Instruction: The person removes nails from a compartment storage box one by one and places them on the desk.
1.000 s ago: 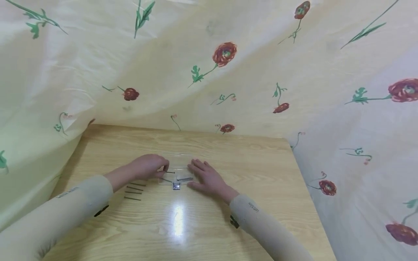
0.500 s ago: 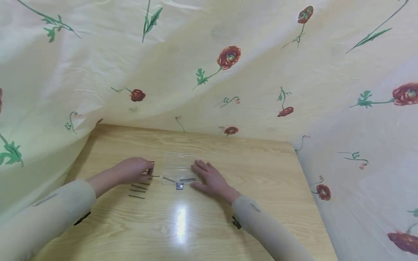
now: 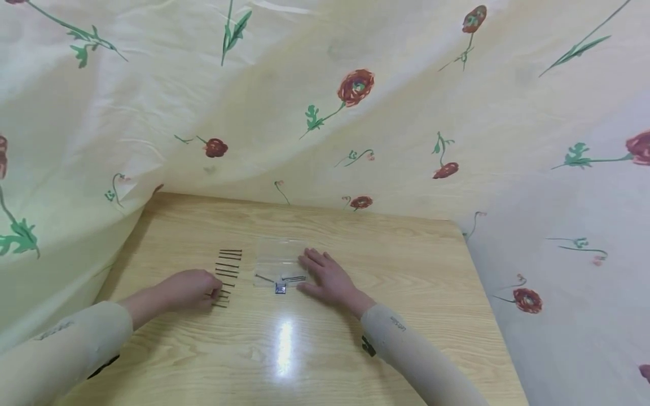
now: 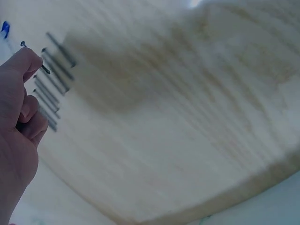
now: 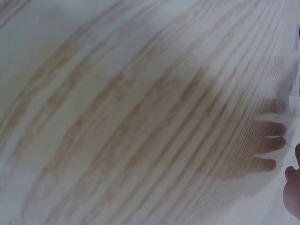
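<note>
In the head view my left hand (image 3: 212,293) lies on the wooden table (image 3: 355,242), its fingers curled at the near end of a row of several dark nails (image 3: 228,265). The left wrist view shows the same hand (image 4: 29,86) beside the nail row (image 4: 51,86), with a nail tip poking out at the thumb. My right hand (image 3: 311,270) lies flat, fingers straight, on the right edge of a clear plastic bag (image 3: 276,256). The bag holds a few nails (image 3: 293,278). A small metal piece (image 3: 280,288) sits at the bag's near edge.
A floral cloth (image 3: 355,113) hangs around the table on the back, left and right. The right wrist view is blurred and shows table grain (image 5: 140,117), finger shadows and one fingertip (image 5: 293,192). A bright glare spot (image 3: 284,344) lies on the table near me.
My left hand has drawn back from the bag toward me, to the near end of the nail row. More nails now lie in the row. The right hand has stayed put.
</note>
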`<act>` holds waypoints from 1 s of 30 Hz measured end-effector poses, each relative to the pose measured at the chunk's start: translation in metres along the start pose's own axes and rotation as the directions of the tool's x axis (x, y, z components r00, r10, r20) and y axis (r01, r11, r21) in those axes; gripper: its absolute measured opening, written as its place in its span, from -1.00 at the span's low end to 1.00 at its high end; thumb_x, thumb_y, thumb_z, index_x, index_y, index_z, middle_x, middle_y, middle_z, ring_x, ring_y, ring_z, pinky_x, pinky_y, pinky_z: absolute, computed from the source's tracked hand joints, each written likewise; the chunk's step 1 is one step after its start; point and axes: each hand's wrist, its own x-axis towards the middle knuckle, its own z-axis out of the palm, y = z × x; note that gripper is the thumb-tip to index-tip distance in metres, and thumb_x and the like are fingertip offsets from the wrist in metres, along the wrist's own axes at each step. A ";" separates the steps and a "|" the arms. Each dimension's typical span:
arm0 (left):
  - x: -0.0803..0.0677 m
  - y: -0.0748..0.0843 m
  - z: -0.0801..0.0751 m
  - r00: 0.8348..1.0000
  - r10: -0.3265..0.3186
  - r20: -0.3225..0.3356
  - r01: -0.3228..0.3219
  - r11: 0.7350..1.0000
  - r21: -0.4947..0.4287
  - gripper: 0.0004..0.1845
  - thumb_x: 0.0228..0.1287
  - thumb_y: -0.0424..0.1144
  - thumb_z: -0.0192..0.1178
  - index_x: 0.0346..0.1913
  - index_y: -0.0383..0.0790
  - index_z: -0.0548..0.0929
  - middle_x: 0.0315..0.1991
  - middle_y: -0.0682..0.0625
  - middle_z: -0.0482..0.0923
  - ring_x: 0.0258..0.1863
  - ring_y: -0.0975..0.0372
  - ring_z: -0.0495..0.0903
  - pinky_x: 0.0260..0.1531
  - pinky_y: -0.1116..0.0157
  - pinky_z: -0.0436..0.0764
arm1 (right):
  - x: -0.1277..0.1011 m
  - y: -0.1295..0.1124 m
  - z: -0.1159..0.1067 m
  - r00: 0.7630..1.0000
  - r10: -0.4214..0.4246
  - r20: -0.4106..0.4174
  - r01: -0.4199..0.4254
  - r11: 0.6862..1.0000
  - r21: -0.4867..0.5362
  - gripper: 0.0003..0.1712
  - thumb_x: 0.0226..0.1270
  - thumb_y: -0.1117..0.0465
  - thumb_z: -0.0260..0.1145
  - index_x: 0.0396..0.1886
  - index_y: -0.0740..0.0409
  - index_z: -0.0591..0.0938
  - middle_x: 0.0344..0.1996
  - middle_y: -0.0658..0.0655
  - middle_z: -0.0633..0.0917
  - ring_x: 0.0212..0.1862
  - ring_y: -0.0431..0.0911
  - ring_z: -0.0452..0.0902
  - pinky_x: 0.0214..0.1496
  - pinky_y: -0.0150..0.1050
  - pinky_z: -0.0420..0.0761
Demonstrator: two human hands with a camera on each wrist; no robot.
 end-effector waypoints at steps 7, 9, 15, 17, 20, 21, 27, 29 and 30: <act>-0.013 -0.002 0.019 1.000 0.010 -0.021 -0.011 0.999 -0.041 -0.72 0.18 -0.41 0.41 -0.46 0.06 0.58 -0.50 0.33 0.49 -0.52 0.49 0.37 -0.49 0.41 0.51 | -0.003 -0.003 0.000 1.000 0.011 0.002 -0.011 1.000 0.010 -0.07 0.52 -0.33 0.27 0.70 -0.03 0.27 0.70 0.09 0.16 0.71 -0.02 0.02 0.73 0.00 -0.06; -0.016 -0.001 0.022 0.999 0.028 -0.038 -0.029 0.999 -0.030 -0.71 0.15 -0.42 0.40 -0.47 0.06 0.57 -0.50 0.33 0.46 -0.52 0.49 0.35 -0.50 0.40 0.50 | -0.003 -0.004 0.000 1.000 0.013 0.002 -0.013 1.000 0.013 -0.07 0.53 -0.33 0.27 0.70 -0.03 0.27 0.70 0.09 0.17 0.71 -0.02 0.02 0.73 -0.01 -0.07; -0.024 0.001 0.028 0.995 0.056 -0.083 -0.054 0.998 0.029 -0.69 0.10 -0.45 0.40 -0.49 0.06 0.55 -0.52 0.34 0.41 -0.53 0.49 0.29 -0.54 0.42 0.43 | -0.005 -0.007 0.000 1.000 0.004 -0.011 -0.004 1.000 0.006 -0.08 0.53 -0.31 0.28 0.69 -0.01 0.29 0.70 0.11 0.19 0.70 0.02 0.06 0.73 0.00 -0.05; -0.025 0.001 0.030 0.995 0.047 -0.091 -0.043 0.998 0.038 -0.68 0.10 -0.46 0.40 -0.49 0.06 0.56 -0.52 0.34 0.41 -0.54 0.49 0.27 -0.54 0.44 0.41 | -0.005 -0.007 0.000 1.000 -0.001 -0.016 0.001 1.000 0.004 -0.08 0.53 -0.31 0.28 0.69 -0.01 0.30 0.69 0.12 0.20 0.70 0.03 0.07 0.73 0.01 -0.03; -0.025 0.002 0.031 0.995 0.034 -0.097 -0.030 0.999 0.038 -0.68 0.12 -0.47 0.40 -0.49 0.05 0.57 -0.52 0.33 0.41 -0.54 0.50 0.27 -0.54 0.45 0.41 | -0.005 -0.007 0.000 1.000 -0.004 -0.023 0.004 1.000 0.006 -0.08 0.52 -0.32 0.29 0.69 -0.01 0.30 0.69 0.11 0.20 0.69 0.04 0.08 0.72 0.01 -0.02; -0.025 0.002 0.031 0.994 0.033 -0.102 -0.030 0.999 0.035 -0.68 0.12 -0.48 0.40 -0.48 0.04 0.57 -0.51 0.33 0.42 -0.54 0.50 0.27 -0.54 0.45 0.41 | -0.005 -0.007 0.000 1.000 -0.005 -0.026 0.005 1.000 0.009 -0.08 0.52 -0.31 0.29 0.68 -0.01 0.31 0.69 0.12 0.21 0.69 0.04 0.09 0.72 0.02 -0.02; -0.024 0.000 0.033 0.991 0.051 -0.121 -0.048 0.998 0.029 -0.69 0.11 -0.48 0.39 -0.48 0.05 0.58 -0.51 0.34 0.43 -0.54 0.51 0.27 -0.55 0.45 0.41 | -0.005 -0.006 0.000 1.000 0.003 -0.014 -0.003 1.000 -0.009 -0.08 0.53 -0.33 0.27 0.69 -0.03 0.29 0.70 0.10 0.19 0.70 0.02 0.07 0.72 -0.01 -0.02; -0.023 -0.001 0.032 0.992 0.051 -0.118 -0.048 0.998 0.027 -0.69 0.11 -0.47 0.39 -0.48 0.06 0.59 -0.50 0.34 0.45 -0.53 0.51 0.29 -0.54 0.44 0.43 | -0.005 -0.007 -0.001 1.000 0.001 -0.012 -0.001 1.000 -0.007 -0.08 0.53 -0.33 0.26 0.69 -0.03 0.28 0.70 0.10 0.19 0.70 0.02 0.07 0.72 0.00 -0.02; -0.022 -0.001 0.032 0.992 0.047 -0.119 -0.044 0.999 0.029 -0.70 0.12 -0.46 0.40 -0.48 0.06 0.61 -0.50 0.34 0.46 -0.53 0.52 0.30 -0.54 0.44 0.45 | -0.005 -0.007 -0.001 1.000 -0.003 -0.015 0.002 1.000 -0.005 -0.09 0.53 -0.32 0.27 0.69 -0.02 0.29 0.69 0.11 0.20 0.69 0.03 0.08 0.72 0.01 0.00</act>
